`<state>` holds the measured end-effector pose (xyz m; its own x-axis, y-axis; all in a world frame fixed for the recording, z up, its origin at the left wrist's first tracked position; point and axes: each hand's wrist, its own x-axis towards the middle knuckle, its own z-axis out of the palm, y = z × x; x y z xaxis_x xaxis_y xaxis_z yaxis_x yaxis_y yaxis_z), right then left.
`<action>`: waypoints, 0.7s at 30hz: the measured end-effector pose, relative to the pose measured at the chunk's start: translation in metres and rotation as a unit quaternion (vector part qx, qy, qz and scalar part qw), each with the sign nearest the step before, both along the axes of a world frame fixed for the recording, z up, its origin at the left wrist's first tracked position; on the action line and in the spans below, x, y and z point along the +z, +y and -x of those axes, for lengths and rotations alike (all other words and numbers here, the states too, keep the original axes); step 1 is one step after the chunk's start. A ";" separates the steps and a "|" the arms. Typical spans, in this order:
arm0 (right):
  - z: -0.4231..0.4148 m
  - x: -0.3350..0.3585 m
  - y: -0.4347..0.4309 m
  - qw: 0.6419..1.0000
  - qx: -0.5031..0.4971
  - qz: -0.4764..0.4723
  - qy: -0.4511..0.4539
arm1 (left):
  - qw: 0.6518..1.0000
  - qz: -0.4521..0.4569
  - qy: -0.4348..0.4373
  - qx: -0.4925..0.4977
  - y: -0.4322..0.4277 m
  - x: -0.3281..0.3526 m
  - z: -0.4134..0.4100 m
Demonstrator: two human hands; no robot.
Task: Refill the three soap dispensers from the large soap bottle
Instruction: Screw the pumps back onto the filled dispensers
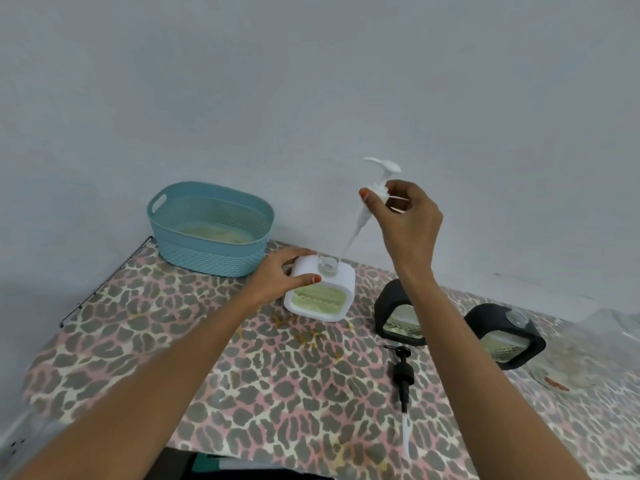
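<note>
A white soap dispenser with a greenish window stands on the leopard-print table, its round neck uncapped. My left hand grips its left side. My right hand pinches the white pump head by its collar and holds it above the dispenser, with the tube slanting down to just behind the neck. Two black dispensers stand to the right: one partly behind my right forearm, the other further right with an uncapped neck. A black pump lies on the table in front of them.
A teal plastic basket sits at the back left of the table, close to the wall. A clear plastic item is blurred at the far right edge. The table's left edge has a thin metal frame.
</note>
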<state>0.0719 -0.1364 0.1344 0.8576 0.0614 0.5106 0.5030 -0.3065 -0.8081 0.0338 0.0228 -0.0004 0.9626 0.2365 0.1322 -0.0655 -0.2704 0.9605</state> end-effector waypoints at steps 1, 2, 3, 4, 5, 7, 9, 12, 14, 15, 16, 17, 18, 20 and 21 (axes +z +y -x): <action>-0.004 -0.002 0.004 1.000 0.002 -0.001 -0.005 | 1.000 -0.001 -0.001 -0.001 0.000 0.000 0.000; -0.006 -0.005 0.007 1.000 0.006 0.001 -0.009 | 1.000 -0.002 -0.002 -0.001 0.000 0.000 0.000; -0.008 -0.010 0.009 1.000 0.010 0.005 -0.012 | 1.000 -0.003 -0.004 0.000 0.000 -0.001 0.000; -0.009 -0.014 0.011 1.000 0.014 0.010 -0.014 | 1.000 -0.005 -0.007 0.000 0.000 -0.001 0.000; -0.009 -0.020 0.012 1.000 0.019 0.013 -0.015 | 1.000 -0.005 -0.011 0.000 0.000 0.000 -0.001; -0.009 -0.031 0.014 0.999 0.029 0.016 -0.012 | 1.000 -0.003 -0.017 -0.001 0.000 0.000 0.000; -0.008 -0.042 0.015 0.999 0.036 0.017 -0.004 | 1.000 0.003 -0.021 -0.003 0.000 -0.001 0.000; -0.006 -0.059 0.017 0.998 0.052 0.030 0.005 | 1.000 0.006 -0.030 -0.007 0.000 -0.003 0.000; -0.003 -0.071 0.018 0.997 0.061 0.037 0.007 | 0.999 0.009 -0.032 -0.005 0.000 -0.003 0.000; -0.002 -0.077 0.018 0.997 0.063 0.041 0.007 | 0.999 0.012 -0.033 -0.005 0.000 -0.004 0.000; -0.001 -0.083 0.018 0.997 0.062 0.046 0.008 | 0.999 0.013 -0.035 -0.005 0.000 -0.004 0.000; -0.001 -0.089 0.018 0.997 0.061 0.051 0.010 | 0.999 0.014 -0.037 -0.004 0.000 -0.003 0.000; 0.000 -0.093 0.017 0.997 0.060 0.055 0.015 | 0.999 0.015 -0.040 -0.004 0.000 -0.003 0.001; 0.001 -0.102 0.017 0.996 0.059 0.060 0.023 | 0.999 0.014 -0.045 -0.003 -0.001 -0.003 0.001; 0.002 -0.107 0.016 0.996 0.057 0.065 0.023 | 0.999 0.013 -0.047 -0.003 -0.001 -0.003 0.001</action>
<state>0.0701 -0.1199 0.0279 0.8633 0.2234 0.4526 0.5045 -0.3525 -0.7882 0.0328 0.0220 -0.0035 0.9476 0.2348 0.2167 -0.1581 -0.2448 0.9566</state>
